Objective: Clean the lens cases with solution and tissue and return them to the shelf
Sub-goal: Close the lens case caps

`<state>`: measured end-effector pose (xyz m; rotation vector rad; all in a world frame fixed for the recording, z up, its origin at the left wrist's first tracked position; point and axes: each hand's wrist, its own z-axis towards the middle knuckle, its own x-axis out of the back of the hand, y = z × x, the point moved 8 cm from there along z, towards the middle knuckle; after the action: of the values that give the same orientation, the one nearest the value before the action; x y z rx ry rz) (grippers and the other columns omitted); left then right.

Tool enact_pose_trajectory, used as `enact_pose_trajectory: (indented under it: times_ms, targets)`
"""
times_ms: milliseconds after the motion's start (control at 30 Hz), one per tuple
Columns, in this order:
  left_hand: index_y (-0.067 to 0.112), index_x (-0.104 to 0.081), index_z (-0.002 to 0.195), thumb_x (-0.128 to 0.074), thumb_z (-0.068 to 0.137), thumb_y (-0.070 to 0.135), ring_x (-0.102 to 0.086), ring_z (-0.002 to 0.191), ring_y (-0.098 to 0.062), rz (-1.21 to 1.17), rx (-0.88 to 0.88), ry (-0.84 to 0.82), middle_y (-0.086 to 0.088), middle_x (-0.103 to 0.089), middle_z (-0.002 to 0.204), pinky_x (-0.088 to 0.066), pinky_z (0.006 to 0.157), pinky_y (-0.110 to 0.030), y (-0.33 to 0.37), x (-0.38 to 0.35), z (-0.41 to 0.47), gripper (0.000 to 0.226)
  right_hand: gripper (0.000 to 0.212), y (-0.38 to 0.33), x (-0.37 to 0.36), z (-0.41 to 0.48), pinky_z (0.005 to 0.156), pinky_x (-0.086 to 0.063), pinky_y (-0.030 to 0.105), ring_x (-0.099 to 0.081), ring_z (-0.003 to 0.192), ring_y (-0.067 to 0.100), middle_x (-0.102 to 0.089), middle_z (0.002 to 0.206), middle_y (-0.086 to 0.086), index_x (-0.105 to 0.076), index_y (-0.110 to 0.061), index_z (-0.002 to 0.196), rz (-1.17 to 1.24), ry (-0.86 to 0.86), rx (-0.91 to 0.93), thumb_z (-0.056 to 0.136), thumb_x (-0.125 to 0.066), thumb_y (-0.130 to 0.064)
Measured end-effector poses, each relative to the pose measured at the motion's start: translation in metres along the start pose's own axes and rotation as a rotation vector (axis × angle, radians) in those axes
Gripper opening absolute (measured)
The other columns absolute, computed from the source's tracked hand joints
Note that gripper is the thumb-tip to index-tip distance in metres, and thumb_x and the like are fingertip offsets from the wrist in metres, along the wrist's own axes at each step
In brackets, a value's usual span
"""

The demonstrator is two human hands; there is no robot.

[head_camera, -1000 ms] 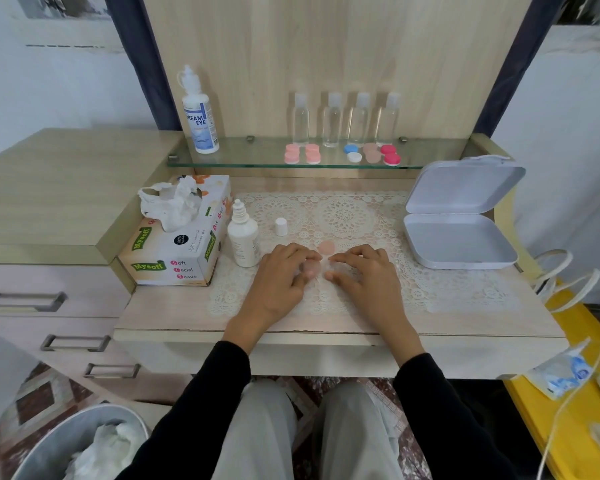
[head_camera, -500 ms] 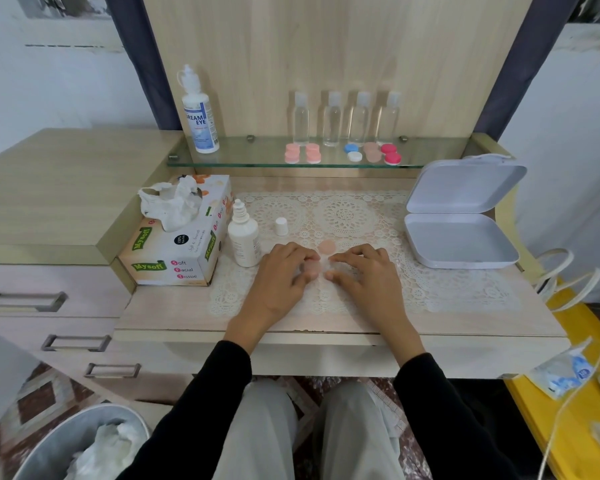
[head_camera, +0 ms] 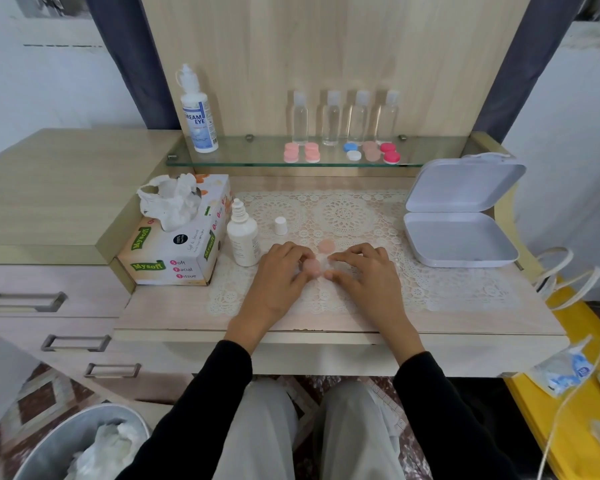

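Lens case [head_camera: 313,267]: low over the desk [head_camera: 174,306], pinched at the tips of the left hand [head_camera: 278,277] fingers. Right hand [head_camera: 366,277] fingers curl just beside it, can't tell if they actually grip. Loose peach cap [head_camera: 325,244] lies just beyond the fingertips. Risks: the case is small and likely slick, so it could pop out of the pinch. A stray sweep could tip the uncapped dropper bottle [head_camera: 243,237] left of the fingers and spill solution.

Lens case [head_camera: 311,266]: peach, we hold it.
Loose cap [head_camera: 325,245]: peach, flat, just behind it.
Solution bottle [head_camera: 243,237]: white, upright, uncapped.
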<state>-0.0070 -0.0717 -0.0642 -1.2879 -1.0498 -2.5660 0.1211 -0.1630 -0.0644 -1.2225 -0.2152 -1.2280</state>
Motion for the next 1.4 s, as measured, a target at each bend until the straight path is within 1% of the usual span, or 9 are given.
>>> enact_pose_trajectory:
  times_ms: [133,433,667,833,967,1033,1200,1267,1400]
  targets:
    - [0.014,-0.063,0.108,-0.051,0.085,0.039,-0.053,0.093,-0.021,0.009,-0.010,-0.027,0.001,-0.061,0.102,-0.044,0.084,-0.042,0.001,-0.002,0.000,0.036,0.029,0.000,0.000,0.000,0.083,-0.037,0.032,-0.038,0.095,0.009,-0.058,0.103,-0.010,-0.072,-0.030,0.107,0.002,0.000,0.000,0.081,-0.070,-0.044]
    - [0.014,-0.064,0.109,-0.055,0.086,0.028,-0.053,0.096,-0.021,0.007,-0.016,-0.023,0.002,-0.062,0.105,-0.043,0.086,-0.043,0.002,-0.002,0.000,0.028,0.029,0.000,0.000,0.001,0.082,-0.038,0.032,-0.038,0.094,0.009,-0.059,0.103,-0.009,-0.072,-0.030,0.106,-0.009,0.005,-0.002,0.080,-0.071,-0.043]
    - [0.012,-0.064,0.110,-0.070,0.081,0.021,-0.051,0.097,-0.018,0.001,0.006,0.046,-0.001,-0.063,0.103,-0.040,0.087,-0.030,0.004,0.006,-0.002,0.030,0.032,0.001,-0.001,0.002,0.082,-0.037,0.031,-0.038,0.094,0.009,-0.059,0.104,-0.008,-0.072,-0.030,0.108,-0.016,0.001,-0.012,0.080,-0.071,-0.045]
    - [0.012,-0.066,0.107,-0.070,0.082,0.020,-0.052,0.097,-0.019,-0.011,0.006,0.054,-0.003,-0.065,0.102,-0.039,0.086,-0.027,0.004,0.008,-0.003,0.027,0.031,0.002,-0.002,0.002,0.084,-0.036,0.030,-0.040,0.096,0.010,-0.058,0.104,-0.010,-0.072,-0.030,0.106,0.009,-0.023,-0.033,0.079,-0.073,-0.044]
    - [0.012,-0.066,0.108,-0.069,0.082,0.020,-0.051,0.098,-0.020,-0.009,0.007,0.058,-0.002,-0.064,0.102,-0.038,0.085,-0.027,0.003,0.008,-0.003,0.027,0.026,0.010,0.000,0.012,0.077,-0.038,0.027,-0.045,0.093,0.011,-0.056,0.106,-0.008,-0.070,-0.025,0.110,0.131,-0.056,-0.103,0.084,-0.069,-0.031]
    - [0.012,-0.066,0.107,-0.070,0.082,0.019,-0.051,0.097,-0.020,-0.008,0.005,0.062,-0.003,-0.065,0.102,-0.037,0.084,-0.026,0.002,0.008,-0.003,0.027,0.027,0.011,0.001,0.022,0.076,-0.043,0.032,-0.046,0.088,0.013,-0.057,0.110,-0.004,-0.067,-0.024,0.114,0.149,-0.056,-0.093,0.088,-0.064,-0.021]
    - [0.011,-0.066,0.107,-0.069,0.083,0.021,-0.051,0.094,-0.019,-0.006,-0.001,0.077,-0.002,-0.065,0.100,-0.039,0.084,-0.027,0.004,0.010,-0.004,0.026,0.053,-0.003,-0.017,0.037,0.074,-0.036,0.031,-0.037,0.098,0.014,-0.056,0.123,-0.006,-0.058,-0.027,0.129,-0.048,-0.203,0.076,0.087,-0.047,0.003]
    - [0.011,-0.066,0.107,-0.069,0.084,0.021,-0.051,0.094,-0.019,-0.004,-0.004,0.078,-0.002,-0.065,0.100,-0.037,0.083,-0.025,0.004,0.010,-0.004,0.026,0.051,-0.006,-0.021,0.040,0.078,-0.038,0.033,-0.034,0.096,0.012,-0.058,0.122,-0.006,-0.061,-0.025,0.126,-0.101,-0.218,0.128,0.086,-0.048,0.004]
    - [0.011,-0.066,0.108,-0.068,0.084,0.021,-0.051,0.095,-0.019,-0.003,-0.001,0.071,-0.002,-0.065,0.102,-0.038,0.084,-0.026,0.003,0.009,-0.004,0.026,0.038,-0.001,-0.021,0.042,0.074,-0.032,0.027,-0.039,0.095,0.012,-0.061,0.112,-0.004,-0.066,-0.018,0.116,-0.084,-0.186,0.132,0.085,-0.053,0.003]
